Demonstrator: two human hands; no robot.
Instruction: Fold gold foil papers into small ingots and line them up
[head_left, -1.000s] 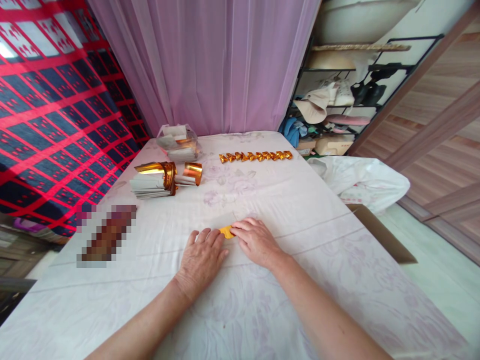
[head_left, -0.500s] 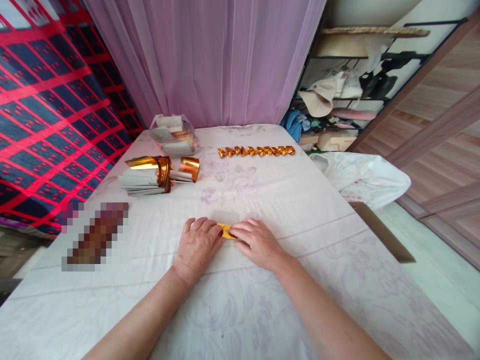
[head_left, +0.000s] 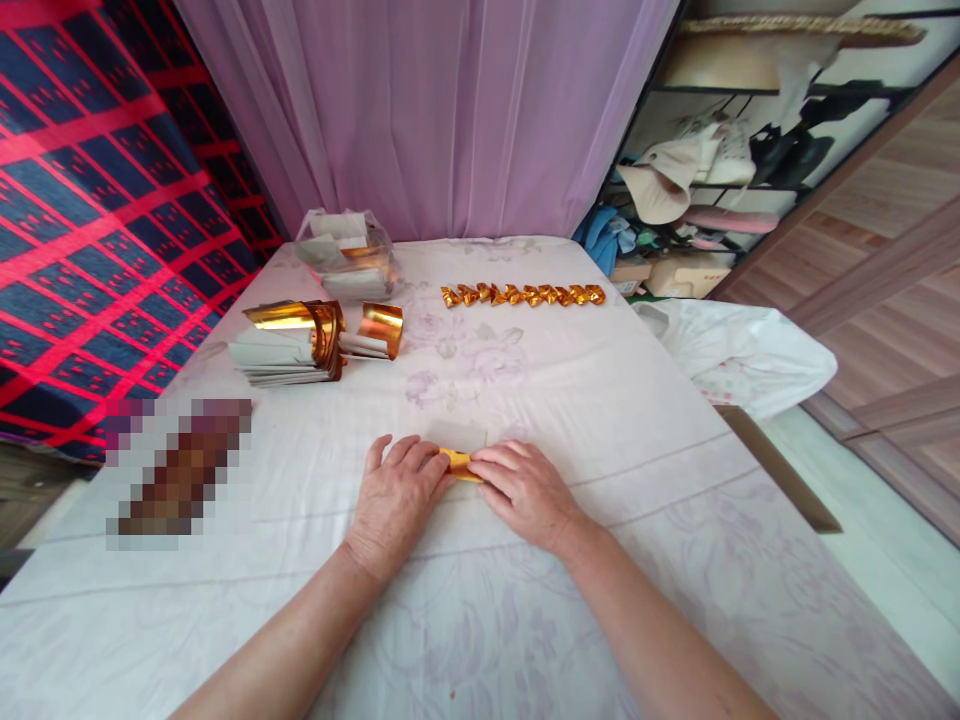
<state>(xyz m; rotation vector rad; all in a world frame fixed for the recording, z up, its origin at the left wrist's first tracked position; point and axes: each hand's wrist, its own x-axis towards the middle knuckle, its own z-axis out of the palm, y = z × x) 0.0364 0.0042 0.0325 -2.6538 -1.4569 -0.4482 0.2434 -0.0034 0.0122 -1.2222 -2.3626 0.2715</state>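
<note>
A small strip of folded gold foil paper [head_left: 460,466] lies on the cloth in front of me. My left hand [head_left: 397,490] pinches its left end between thumb and fingers. From the other side, my right hand [head_left: 529,495] grips the right end with thumb and fingertips. Just beyond the strip lies a pale flat sheet [head_left: 457,437], partly hidden by the hands. Farther back, several folded gold foil pieces [head_left: 523,296] stand in a row.
A stack of gold-and-white foil papers [head_left: 285,345] lies at the left, with a clear plastic bag [head_left: 349,255] of more sheets behind it. A blurred patch [head_left: 184,470] covers something at the left edge. A white plastic bag [head_left: 750,355] sits beyond the right edge.
The camera view has shifted slightly, moving the scene. Both hands still hold the gold foil paper, and its left end looks flatter under my left thumb.
</note>
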